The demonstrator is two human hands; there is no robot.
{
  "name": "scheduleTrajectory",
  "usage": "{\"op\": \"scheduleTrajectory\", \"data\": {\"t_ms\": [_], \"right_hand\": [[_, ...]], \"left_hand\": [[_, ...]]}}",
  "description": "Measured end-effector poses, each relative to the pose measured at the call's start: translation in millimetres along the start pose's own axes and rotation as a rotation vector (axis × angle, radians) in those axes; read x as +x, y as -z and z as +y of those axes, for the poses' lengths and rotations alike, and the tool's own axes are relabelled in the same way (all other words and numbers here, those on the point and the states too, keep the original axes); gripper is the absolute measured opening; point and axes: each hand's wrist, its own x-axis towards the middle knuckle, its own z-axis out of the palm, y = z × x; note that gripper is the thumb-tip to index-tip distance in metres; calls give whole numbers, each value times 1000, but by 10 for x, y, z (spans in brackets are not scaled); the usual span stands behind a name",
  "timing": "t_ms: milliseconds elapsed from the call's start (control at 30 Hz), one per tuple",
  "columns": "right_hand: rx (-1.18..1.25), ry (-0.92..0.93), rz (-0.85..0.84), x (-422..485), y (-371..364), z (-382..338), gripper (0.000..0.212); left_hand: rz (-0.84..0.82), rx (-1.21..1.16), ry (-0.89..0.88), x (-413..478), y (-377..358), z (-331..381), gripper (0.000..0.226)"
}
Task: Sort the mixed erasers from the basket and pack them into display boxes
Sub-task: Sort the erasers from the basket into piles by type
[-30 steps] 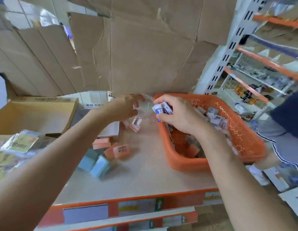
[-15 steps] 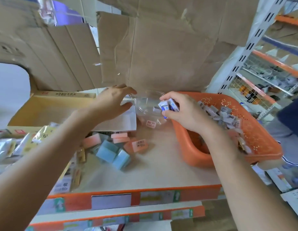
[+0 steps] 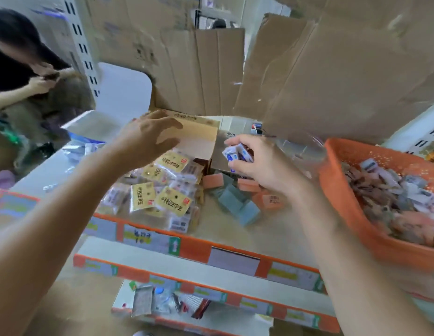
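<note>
Right hand [image 3: 259, 166] pinches small white-and-blue erasers [image 3: 237, 154]; left hand [image 3: 150, 137], fingers spread, hovers over a tan cardboard box [image 3: 199, 139]. Steadying that box first should ease packing.

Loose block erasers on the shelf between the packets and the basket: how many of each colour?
Orange block erasers: 3
Blue-grey block erasers: 2
Total: 5, as far as the blur shows; the right hand, gripping small erasers, hides part of the pile.
</note>
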Motion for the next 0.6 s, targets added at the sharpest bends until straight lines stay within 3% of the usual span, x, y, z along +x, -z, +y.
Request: {"op": "scheduleTrajectory", "data": {"t_ms": [600], "right_hand": [[152, -60, 38, 709, -1397, -1375, 40]], "left_hand": [[-87, -24, -95, -179, 584, -1620, 35]]}}
